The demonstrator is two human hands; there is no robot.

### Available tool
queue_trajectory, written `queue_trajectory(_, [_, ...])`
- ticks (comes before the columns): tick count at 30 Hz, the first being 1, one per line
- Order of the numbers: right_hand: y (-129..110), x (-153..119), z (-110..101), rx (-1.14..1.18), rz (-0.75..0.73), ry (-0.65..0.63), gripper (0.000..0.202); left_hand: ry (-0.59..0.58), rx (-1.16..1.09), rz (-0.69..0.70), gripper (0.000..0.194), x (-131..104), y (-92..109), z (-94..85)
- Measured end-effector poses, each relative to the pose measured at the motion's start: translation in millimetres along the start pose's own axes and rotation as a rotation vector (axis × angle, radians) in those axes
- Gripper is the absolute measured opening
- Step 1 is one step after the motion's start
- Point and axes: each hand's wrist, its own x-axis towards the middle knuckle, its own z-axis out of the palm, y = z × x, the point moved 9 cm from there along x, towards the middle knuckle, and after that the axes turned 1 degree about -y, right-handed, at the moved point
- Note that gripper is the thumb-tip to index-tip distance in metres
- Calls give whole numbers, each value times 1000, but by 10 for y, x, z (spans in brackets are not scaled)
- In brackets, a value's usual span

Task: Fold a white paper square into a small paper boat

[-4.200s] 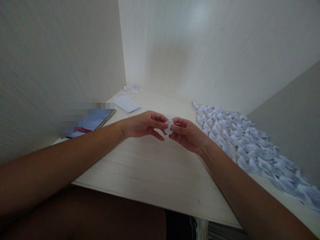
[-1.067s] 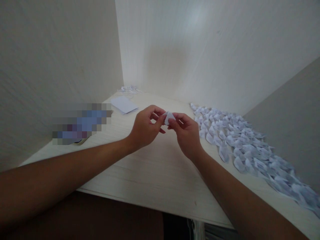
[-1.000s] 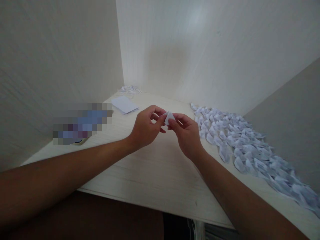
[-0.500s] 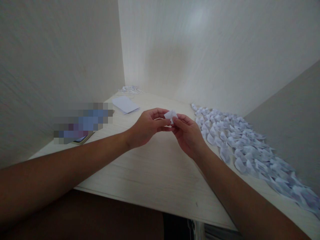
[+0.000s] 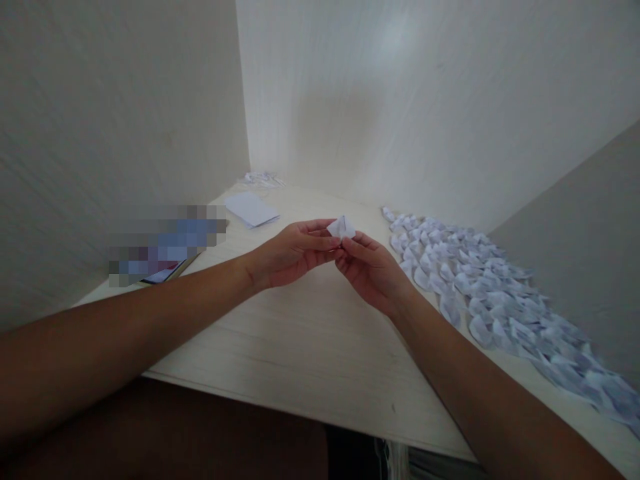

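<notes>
A small folded white paper piece [image 5: 341,228] is pinched between the fingertips of both hands, above the middle of the pale wooden table [image 5: 300,347]. My left hand [image 5: 293,252] grips it from the left with thumb and fingers. From the right, my right hand [image 5: 371,270] holds its lower edge. The piece's point sticks up above the fingers.
Several similar folded paper pieces [image 5: 480,287] lie in a long spread along the table's right side. A small stack of white paper slips [image 5: 251,209] lies at the back left, with paper scraps [image 5: 263,178] in the corner. A blurred flat device [image 5: 165,250] lies left. Walls enclose the table.
Both hands have turned and lowered slightly, and the paper piece now stands higher above the fingertips, pinched from below rather than from the sides.
</notes>
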Motion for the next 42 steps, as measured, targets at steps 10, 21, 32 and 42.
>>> queue_trajectory(10, [-1,-12,31,7,-43,5,27,57,12,89,36,-12,33,-43])
queue_trajectory(21, [-5,-50,42,12,-51,49,28,98,47,101,48,-3,47,-126])
queue_trajectory(32, [-180,-51,-31,-130,-130,89,31,-21,171,-12,40,-14,125,-117])
queue_trajectory(42, [-77,-12,-50,-168,-66,47,28,61,246,35,31,18,129,-227])
